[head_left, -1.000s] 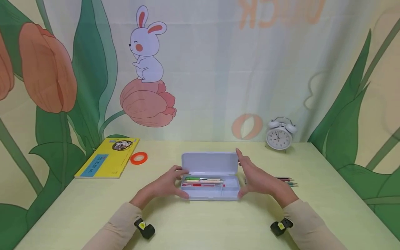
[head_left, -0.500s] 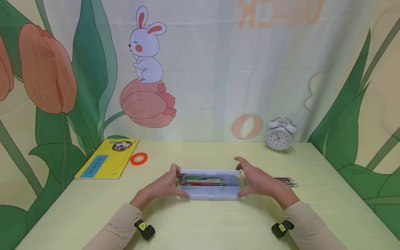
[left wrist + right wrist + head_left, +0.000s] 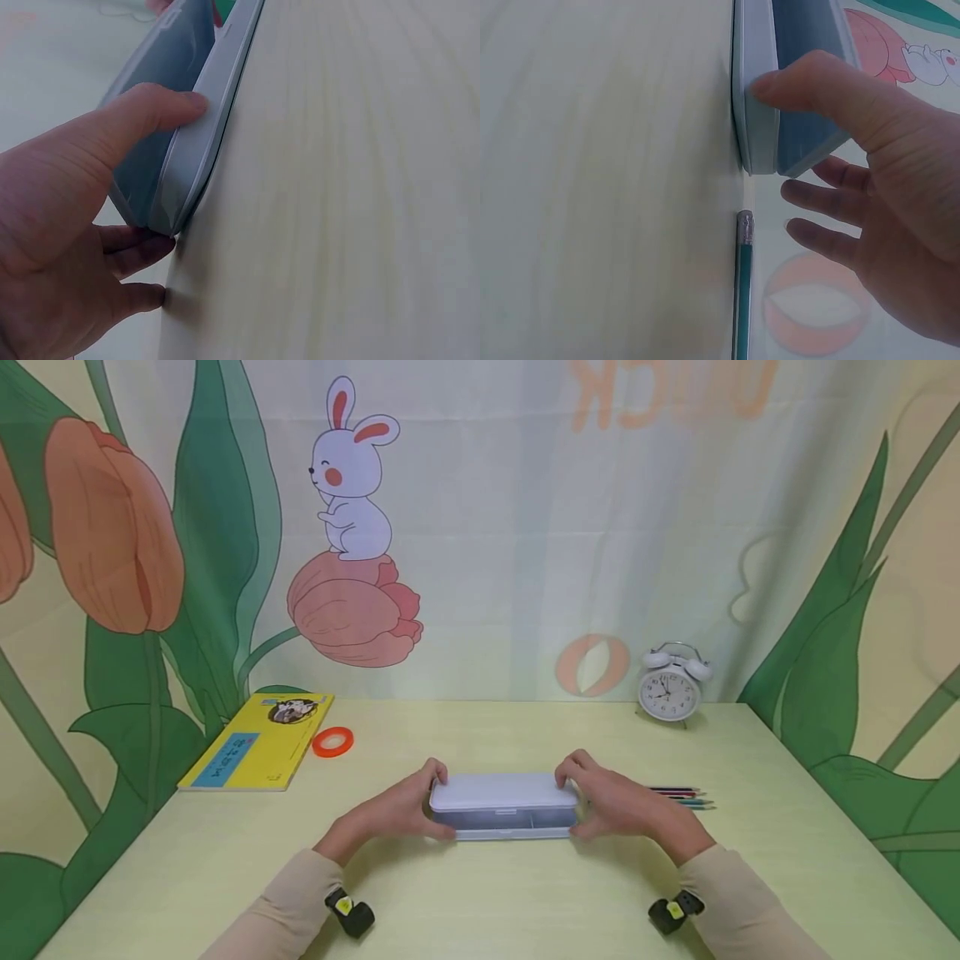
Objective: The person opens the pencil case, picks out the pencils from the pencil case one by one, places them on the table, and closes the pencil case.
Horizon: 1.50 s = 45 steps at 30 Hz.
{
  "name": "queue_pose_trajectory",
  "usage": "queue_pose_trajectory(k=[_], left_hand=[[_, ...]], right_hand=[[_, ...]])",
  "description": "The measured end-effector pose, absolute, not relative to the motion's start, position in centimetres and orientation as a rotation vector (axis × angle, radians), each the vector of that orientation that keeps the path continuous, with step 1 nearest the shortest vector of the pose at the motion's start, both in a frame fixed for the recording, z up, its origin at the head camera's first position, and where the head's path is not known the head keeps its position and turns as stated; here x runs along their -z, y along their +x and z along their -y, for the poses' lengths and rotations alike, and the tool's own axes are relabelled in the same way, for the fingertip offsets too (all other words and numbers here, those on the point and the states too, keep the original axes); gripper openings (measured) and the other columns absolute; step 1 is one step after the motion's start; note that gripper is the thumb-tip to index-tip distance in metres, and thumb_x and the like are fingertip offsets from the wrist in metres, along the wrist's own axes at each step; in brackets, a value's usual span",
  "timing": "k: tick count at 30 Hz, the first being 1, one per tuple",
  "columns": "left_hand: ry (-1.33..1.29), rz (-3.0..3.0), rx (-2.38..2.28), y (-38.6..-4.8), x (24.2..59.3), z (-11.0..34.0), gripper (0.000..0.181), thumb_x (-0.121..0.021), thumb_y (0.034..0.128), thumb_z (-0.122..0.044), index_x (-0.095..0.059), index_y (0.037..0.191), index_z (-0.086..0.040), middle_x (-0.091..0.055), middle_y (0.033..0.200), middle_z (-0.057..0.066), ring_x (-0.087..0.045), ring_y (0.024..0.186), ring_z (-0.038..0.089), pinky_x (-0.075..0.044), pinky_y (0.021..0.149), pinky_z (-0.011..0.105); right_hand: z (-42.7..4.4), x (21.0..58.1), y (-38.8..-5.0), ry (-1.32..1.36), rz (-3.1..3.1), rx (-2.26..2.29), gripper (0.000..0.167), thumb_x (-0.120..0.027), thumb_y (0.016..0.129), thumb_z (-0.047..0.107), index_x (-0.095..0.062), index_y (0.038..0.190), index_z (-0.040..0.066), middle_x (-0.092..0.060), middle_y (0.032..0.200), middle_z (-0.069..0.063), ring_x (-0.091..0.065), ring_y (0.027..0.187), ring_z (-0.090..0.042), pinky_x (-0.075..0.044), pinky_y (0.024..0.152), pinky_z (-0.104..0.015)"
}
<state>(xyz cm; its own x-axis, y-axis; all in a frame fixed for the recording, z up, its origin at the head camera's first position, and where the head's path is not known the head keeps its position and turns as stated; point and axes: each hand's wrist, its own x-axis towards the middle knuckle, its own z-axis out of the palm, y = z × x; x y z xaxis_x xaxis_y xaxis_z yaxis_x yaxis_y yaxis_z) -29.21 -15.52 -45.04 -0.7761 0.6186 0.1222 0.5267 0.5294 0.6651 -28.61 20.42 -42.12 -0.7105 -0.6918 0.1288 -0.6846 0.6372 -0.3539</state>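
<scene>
A white pencil case (image 3: 504, 790) lies on the table with its lid tilted partway down over the base. At its left end, my left hand (image 3: 397, 808) grips it, the thumb on the front of the base and fingers at the lid. My right hand (image 3: 618, 802) holds the opposite end in much the same way. In the left wrist view the thumb (image 3: 161, 106) presses the base's front wall. The right wrist view shows the right thumb (image 3: 791, 84) on that wall, with a gap under the lid. The pens inside are hidden in the head view.
Several pencils (image 3: 690, 799) lie just right of the right hand; one teal pencil (image 3: 744, 289) shows close by in the right wrist view. A white alarm clock (image 3: 670, 690) stands at the back right. A yellow book (image 3: 262, 735) and orange tape roll (image 3: 333, 742) lie at the left.
The lid has swung from standing upright, through level edge-on, forward and down over the base, covering the pens. The right fingers have come down onto the lid.
</scene>
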Motion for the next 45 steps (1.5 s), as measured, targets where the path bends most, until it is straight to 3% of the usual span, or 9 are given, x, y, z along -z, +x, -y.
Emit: queue_pose_trajectory(k=[11,19,45], left_hand=[[1.001,-2.721,-0.935,-28.84,44.83,15.04,0.053,-0.082,0.0777,-0.021,-0.044,0.113,-0.009,-0.046,0.112,0.008,-0.045,0.107,0.022,-0.041,0.09,0.037],[1.01,-2.75,-0.888,-28.56,44.73,14.86,0.039,-0.078,0.0781,-0.015,-0.05,0.106,-0.017,-0.048,0.116,0.008,-0.047,0.109,0.023,-0.045,0.09,0.039],[1.042,-2.758,-0.915,-28.79,44.83,15.34,0.036,-0.082,0.0781,-0.015,-0.056,0.102,-0.02,-0.054,0.122,0.002,-0.049,0.111,0.021,-0.045,0.094,0.04]], right_hand=[[-20.32,42.22,-28.59,-1.19,-2.806,0.567,0.044,-0.085,0.075,0.016,-0.055,0.107,0.023,-0.04,0.127,-0.001,-0.055,0.081,-0.019,-0.044,0.067,-0.028],[-20.22,42.24,-28.52,-1.232,-2.803,0.506,0.037,-0.082,0.078,0.016,-0.059,0.106,0.023,-0.043,0.127,0.001,-0.056,0.089,-0.019,-0.045,0.073,-0.028],[-19.77,41.84,-28.4,-1.274,-2.804,0.518,0.026,-0.083,0.077,0.017,-0.066,0.096,0.021,-0.052,0.127,-0.003,-0.058,0.099,-0.019,-0.05,0.084,-0.035]])
